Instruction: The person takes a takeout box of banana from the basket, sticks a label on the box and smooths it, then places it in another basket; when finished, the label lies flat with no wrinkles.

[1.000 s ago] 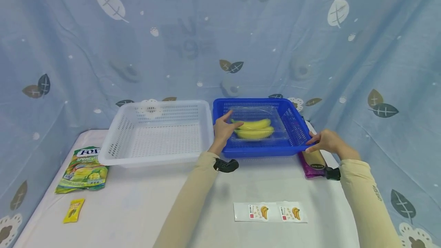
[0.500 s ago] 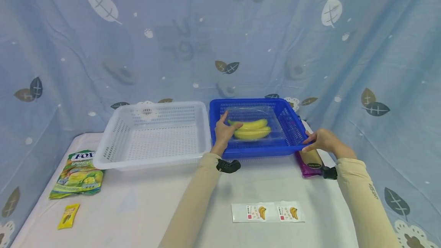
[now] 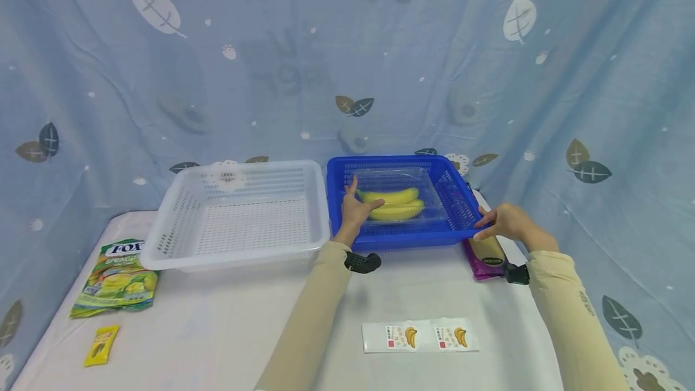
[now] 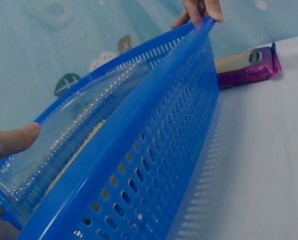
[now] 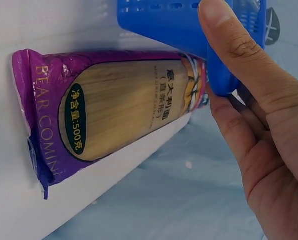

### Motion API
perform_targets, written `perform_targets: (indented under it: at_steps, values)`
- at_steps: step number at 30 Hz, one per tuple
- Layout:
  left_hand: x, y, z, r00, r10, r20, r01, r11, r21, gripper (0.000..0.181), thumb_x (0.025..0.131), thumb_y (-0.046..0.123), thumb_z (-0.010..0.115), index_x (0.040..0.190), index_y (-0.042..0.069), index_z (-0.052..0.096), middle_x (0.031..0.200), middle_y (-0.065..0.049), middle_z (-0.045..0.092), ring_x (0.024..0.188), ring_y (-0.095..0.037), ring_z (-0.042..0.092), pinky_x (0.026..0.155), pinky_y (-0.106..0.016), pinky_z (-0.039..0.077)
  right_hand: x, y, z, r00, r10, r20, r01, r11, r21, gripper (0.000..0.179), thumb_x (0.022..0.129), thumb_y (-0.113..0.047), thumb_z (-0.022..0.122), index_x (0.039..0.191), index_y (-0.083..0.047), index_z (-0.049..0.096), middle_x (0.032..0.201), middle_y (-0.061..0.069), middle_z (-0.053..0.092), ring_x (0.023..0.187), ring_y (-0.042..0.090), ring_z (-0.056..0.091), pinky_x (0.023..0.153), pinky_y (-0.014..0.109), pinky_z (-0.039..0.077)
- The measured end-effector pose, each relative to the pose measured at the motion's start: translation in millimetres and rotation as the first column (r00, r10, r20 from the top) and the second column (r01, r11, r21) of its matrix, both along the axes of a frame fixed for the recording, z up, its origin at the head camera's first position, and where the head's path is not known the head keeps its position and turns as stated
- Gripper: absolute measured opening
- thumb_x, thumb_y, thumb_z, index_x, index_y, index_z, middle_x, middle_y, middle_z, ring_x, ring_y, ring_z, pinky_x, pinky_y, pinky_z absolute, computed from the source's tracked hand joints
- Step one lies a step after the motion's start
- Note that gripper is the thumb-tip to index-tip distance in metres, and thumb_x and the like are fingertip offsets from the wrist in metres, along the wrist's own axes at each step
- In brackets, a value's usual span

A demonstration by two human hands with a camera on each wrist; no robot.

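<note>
A blue plastic basket (image 3: 402, 240) stands right of centre in the head view. Inside it lies a clear plastic box (image 3: 434, 210) with yellow bananas (image 3: 396, 213) showing through. My left hand (image 3: 354, 213) grips the basket's left end, its thumb reaching inward over the clear box; the rim hides part of its fingers in the left wrist view. At the opposite end, my right hand (image 3: 510, 222) pinches the right front corner of the rim between thumb and fingers. Below that corner lies a purple packet of spaghetti (image 5: 118, 110), partly covered by the basket.
A white basket (image 3: 244, 261) stands close along the blue one's left side. On the left lie a green FOX'S candy bag (image 3: 116, 279) and a small yellow sachet (image 3: 101, 346). A strip of banana stickers (image 3: 420, 336) lies in front. A blue curtain (image 3: 271, 77) hangs behind.
The whole head view has shifted slightly left. Both hands stay at the blue basket's ends; my left thumb and forefinger have shifted slightly against the clear box.
</note>
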State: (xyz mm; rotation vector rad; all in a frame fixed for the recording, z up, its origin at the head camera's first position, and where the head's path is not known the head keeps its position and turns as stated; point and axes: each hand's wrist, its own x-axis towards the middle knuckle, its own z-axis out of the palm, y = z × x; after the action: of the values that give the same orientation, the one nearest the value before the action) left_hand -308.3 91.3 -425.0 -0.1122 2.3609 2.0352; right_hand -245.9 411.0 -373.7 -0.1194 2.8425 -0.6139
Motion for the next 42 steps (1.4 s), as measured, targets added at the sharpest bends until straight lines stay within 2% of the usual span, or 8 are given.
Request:
perform_targets:
  at_steps: [11,14,18,25,30,35,38,42]
  values:
    - [-5.6,-0.4,-8.8,0.999,-0.038,0.024,0.039,0.999,-0.029,0.092,0.081,0.020,0.079,0.153,0.023,0.022,0.160,-0.013,0.001,0.143,-0.042,0.004,0.110,-0.055,0.028,1.1,-3.6,-7.2,0.999,-0.032,0.018,0.033,0.999,-0.041,0.038,0.074,-0.028,0.082,0.096,0.002,0.074,0.136,0.030,0.038,0.125,0.053,0.036,0.090,0.051,0.046]
    - [-5.7,0.0,-8.5,0.996,-0.070,0.047,0.073,0.995,-0.063,0.095,0.079,0.024,0.081,0.153,0.024,0.022,0.160,-0.014,-0.002,0.143,-0.044,0.004,0.109,-0.056,0.029,1.2,-2.1,-8.9,0.999,-0.035,0.019,0.036,0.998,-0.045,0.039,0.074,-0.028,0.083,0.096,0.003,0.074,0.136,0.030,0.037,0.125,0.054,0.036,0.083,0.043,0.045]
    - [-5.2,1.8,-6.0,0.992,-0.112,0.058,0.118,0.985,-0.129,0.102,0.075,0.024,0.084,0.153,0.023,0.019,0.159,-0.018,-0.007,0.141,-0.048,0.004,0.108,-0.058,0.029,1.4,-0.3,-8.6,0.999,-0.050,0.016,0.051,0.998,-0.048,0.038,0.073,-0.028,0.083,0.094,0.002,0.075,0.136,0.030,0.037,0.125,0.055,0.035,0.077,0.038,0.039]
    - [-3.7,2.9,-4.9,0.985,-0.163,0.058,0.172,0.952,-0.255,0.113,0.069,0.021,0.088,0.154,0.020,0.014,0.157,-0.021,-0.013,0.139,-0.052,0.003,0.109,-0.060,0.026,0.0,0.9,-7.2,0.998,-0.061,0.020,0.062,0.997,-0.050,0.038,0.073,-0.028,0.083,0.094,0.002,0.075,0.136,0.029,0.037,0.126,0.054,0.035,0.078,0.039,0.040]
    - [-5.3,3.6,-4.6,0.985,-0.171,-0.002,0.162,0.934,-0.317,0.112,0.067,0.018,0.089,0.153,0.012,0.017,0.158,-0.021,-0.005,0.138,-0.055,0.006,0.111,-0.060,0.022,-1.2,2.0,-4.9,0.999,-0.053,0.010,0.053,0.997,-0.054,0.036,0.074,-0.026,0.083,0.094,0.003,0.075,0.135,0.030,0.038,0.125,0.054,0.035,0.076,0.037,0.041]
    - [-7.6,4.7,-4.1,0.981,-0.160,-0.106,0.107,0.915,-0.389,0.104,0.066,0.023,0.090,0.149,0.008,0.031,0.157,-0.022,0.010,0.140,-0.047,0.016,0.114,-0.056,0.011,-1.1,3.1,-3.8,0.999,-0.045,0.002,0.045,0.997,-0.054,0.035,0.074,-0.025,0.083,0.093,0.003,0.075,0.135,0.029,0.038,0.126,0.054,0.034,0.077,0.038,0.041]
    - [-7.6,6.1,-4.1,0.974,-0.129,-0.185,0.057,0.935,-0.350,0.086,0.065,0.024,0.090,0.139,0.007,0.050,0.156,-0.021,0.020,0.140,-0.043,0.023,0.114,-0.055,0.016,-0.7,3.5,-4.4,0.999,-0.044,0.006,0.044,0.998,-0.054,0.035,0.074,-0.025,0.083,0.094,0.002,0.075,0.135,0.029,0.038,0.126,0.054,0.034,0.079,0.040,0.041]
    - [-6.8,6.9,-4.4,0.951,-0.074,-0.300,-0.002,0.970,-0.245,0.054,0.064,0.022,0.091,0.109,0.004,0.067,0.151,-0.022,0.031,0.138,-0.043,0.027,0.110,-0.053,0.031,-0.8,3.6,-6.9,0.999,-0.046,0.010,0.046,0.997,-0.056,0.037,0.074,-0.027,0.083,0.094,0.002,0.075,0.136,0.029,0.038,0.126,0.054,0.034,0.080,0.040,0.042]
